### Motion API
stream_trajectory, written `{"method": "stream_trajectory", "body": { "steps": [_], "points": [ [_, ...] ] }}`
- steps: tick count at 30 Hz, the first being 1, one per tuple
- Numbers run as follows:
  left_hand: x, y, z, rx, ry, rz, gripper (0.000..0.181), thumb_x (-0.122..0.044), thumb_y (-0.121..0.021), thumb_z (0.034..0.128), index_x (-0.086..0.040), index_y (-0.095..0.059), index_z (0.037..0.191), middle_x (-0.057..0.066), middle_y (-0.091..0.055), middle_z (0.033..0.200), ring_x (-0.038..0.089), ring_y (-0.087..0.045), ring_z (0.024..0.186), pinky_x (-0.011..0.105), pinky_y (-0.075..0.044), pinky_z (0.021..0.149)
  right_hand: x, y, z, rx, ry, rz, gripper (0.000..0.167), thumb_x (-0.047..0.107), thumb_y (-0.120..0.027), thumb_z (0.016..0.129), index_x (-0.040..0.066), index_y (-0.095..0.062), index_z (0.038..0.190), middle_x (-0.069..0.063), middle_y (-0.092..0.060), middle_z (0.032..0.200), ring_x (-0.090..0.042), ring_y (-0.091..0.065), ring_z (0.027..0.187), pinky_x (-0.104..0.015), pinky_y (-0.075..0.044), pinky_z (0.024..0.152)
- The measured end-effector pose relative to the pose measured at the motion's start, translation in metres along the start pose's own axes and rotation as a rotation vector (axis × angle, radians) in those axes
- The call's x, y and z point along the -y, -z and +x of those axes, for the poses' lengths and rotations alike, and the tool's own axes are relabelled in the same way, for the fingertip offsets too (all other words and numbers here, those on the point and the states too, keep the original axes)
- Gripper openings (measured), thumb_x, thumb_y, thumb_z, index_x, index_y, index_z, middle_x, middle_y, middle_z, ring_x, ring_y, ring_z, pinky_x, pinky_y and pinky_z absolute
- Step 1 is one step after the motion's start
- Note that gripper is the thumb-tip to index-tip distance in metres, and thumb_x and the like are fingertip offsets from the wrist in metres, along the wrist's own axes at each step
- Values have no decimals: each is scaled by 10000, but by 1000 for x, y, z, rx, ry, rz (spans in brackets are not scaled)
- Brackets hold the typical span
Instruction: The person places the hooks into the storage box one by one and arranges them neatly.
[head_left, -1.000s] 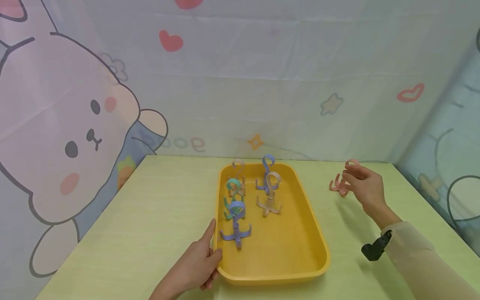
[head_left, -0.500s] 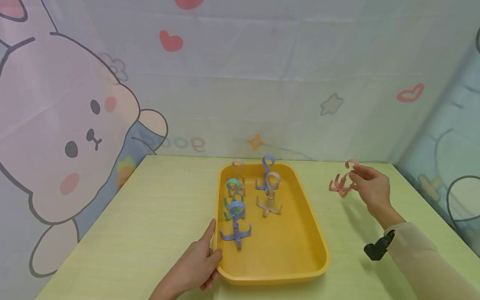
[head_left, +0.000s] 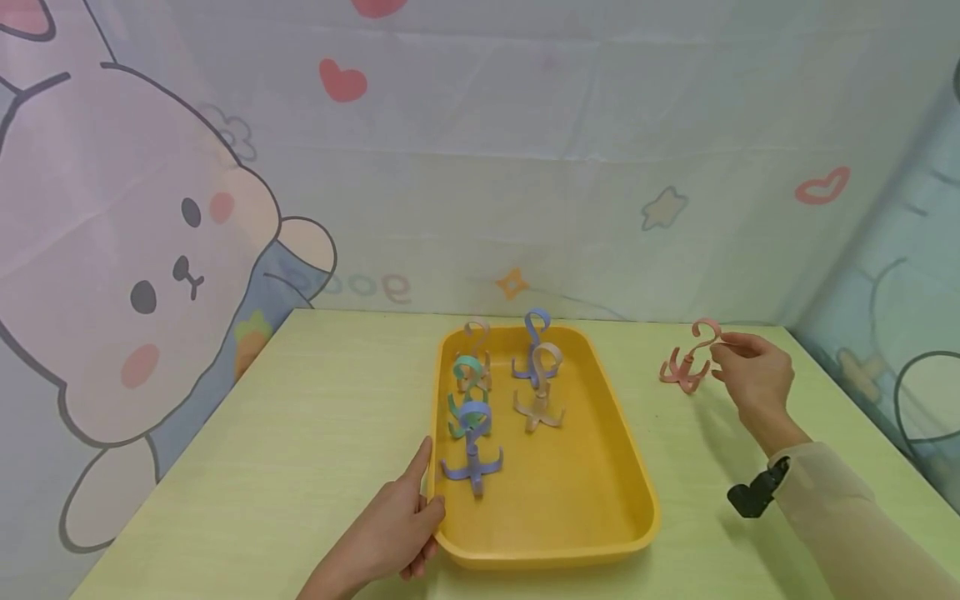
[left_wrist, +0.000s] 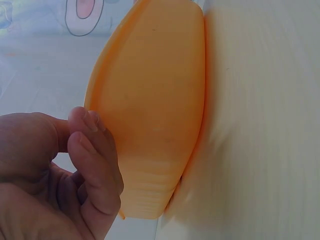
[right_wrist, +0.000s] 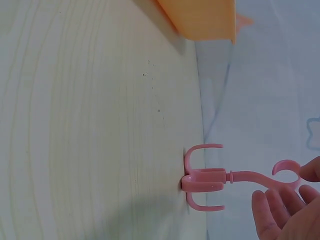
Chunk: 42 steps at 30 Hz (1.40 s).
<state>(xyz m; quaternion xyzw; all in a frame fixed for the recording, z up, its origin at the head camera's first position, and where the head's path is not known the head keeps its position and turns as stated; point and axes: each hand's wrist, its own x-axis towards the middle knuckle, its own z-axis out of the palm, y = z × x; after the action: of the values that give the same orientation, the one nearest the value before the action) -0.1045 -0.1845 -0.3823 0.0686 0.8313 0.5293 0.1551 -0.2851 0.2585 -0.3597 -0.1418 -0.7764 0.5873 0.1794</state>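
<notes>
In the head view, my left hand (head_left: 390, 525) grips the left rim of a yellow tray (head_left: 566, 561), its thumb at the rim and index finger along the side. The left wrist view has curled fingers against the tray's outer wall (left_wrist: 155, 100). On the table to the right, a pink multi-prong hanging hook (right_wrist: 205, 180) stands upright on its base. My right hand (head_left: 753, 379) pinches the outer curve of its top between thumb and fingertips. Inside the tray stand several similar hooks: a green one (head_left: 468, 402), purple-blue ones (head_left: 474, 471) and beige ones (head_left: 540, 408).
The tray rests on a pale green-yellow table (head_left: 300, 433). A printed cloth backdrop (head_left: 480, 167) rises behind the table's back edge, and another cloth (head_left: 900, 275) hangs along the right. A black wrist device (head_left: 757, 492) sits at the right sleeve.
My right hand has shifted right along the pink hook, whose top now shows more fully. The hook stays standing in nearly the same spot. The left hand and tray have not moved.
</notes>
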Motion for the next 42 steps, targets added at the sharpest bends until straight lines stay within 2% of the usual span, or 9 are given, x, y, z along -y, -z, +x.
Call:
{"method": "stream_trajectory", "body": {
  "steps": [6, 11, 16, 18, 23, 31, 36, 42],
  "points": [
    [1, 1, -1, -3, 3, -2, 816, -138, -481, 1068, -35, 32, 1695, 37, -601, 601, 117, -514, 406, 265, -464, 408, -4, 1, 5, -19, -8, -26, 424, 188, -667, 971, 19, -655, 1359, 187, -659, 847, 103, -645, 674, -152, -592, 664],
    [2, 1, -2, -7, 10, -5, 819, -138, -486, 1068, -37, 32, 1696, 42, -600, 605, 122, -512, 407, 269, -464, 410, -7, 0, 11, 41, 4, -62, 546, 228, -700, 993, 8, -575, 1477, 250, -594, 827, 133, -626, 696, -118, -571, 665],
    [3, 1, -1, -5, 13, -8, 819, -140, -483, 1068, -43, 34, 1697, 31, -603, 605, 109, -510, 408, 259, -463, 413, -11, -3, 15, 86, 15, -133, 665, 307, -706, 999, 38, -494, 1569, 155, -611, 1054, 155, -567, 775, -77, -516, 680],
    [3, 1, -1, -6, 7, -7, 819, -137, -483, 1067, -41, 32, 1696, 30, -603, 603, 106, -510, 408, 257, -462, 412, -12, -4, 18, 95, 18, -141, 681, 325, -708, 995, 53, -485, 1578, 153, -603, 1083, 149, -550, 812, -71, -498, 696],
    [2, 1, -2, -2, -2, -6, 820, -137, -484, 1068, -42, 35, 1696, 33, -604, 601, 104, -508, 407, 256, -462, 410, -15, -5, 25, 117, 18, -120, 718, 336, -715, 990, 56, -453, 1597, 257, -553, 960, 136, -531, 863, -64, -478, 720],
    [0, 1, -1, 1, -3, -3, 814, -145, -478, 1072, -41, 35, 1696, 28, -606, 602, 104, -516, 408, 259, -469, 415, -21, -9, 35, 105, 9, -28, 738, 282, -729, 983, 10, -430, 1600, 293, -562, 877, 131, -552, 853, -59, -494, 706],
    [1, 2, -1, 3, 0, -3, 813, -146, -479, 1073, -43, 31, 1697, 29, -604, 601, 104, -515, 407, 259, -471, 415, -26, -14, 40, 115, 0, -9, 730, 308, -733, 984, 5, -451, 1585, 258, -568, 909, 102, -568, 858, -65, -522, 739],
    [0, 2, -2, -1, 1, 2, 812, -143, -478, 1069, -39, 26, 1697, 32, -601, 602, 110, -515, 409, 263, -472, 415, -23, -20, 40, 131, -36, -30, 607, 347, -734, 984, 38, -577, 1482, 202, -573, 955, 46, -577, 882, -71, -535, 750]
  ]
}}
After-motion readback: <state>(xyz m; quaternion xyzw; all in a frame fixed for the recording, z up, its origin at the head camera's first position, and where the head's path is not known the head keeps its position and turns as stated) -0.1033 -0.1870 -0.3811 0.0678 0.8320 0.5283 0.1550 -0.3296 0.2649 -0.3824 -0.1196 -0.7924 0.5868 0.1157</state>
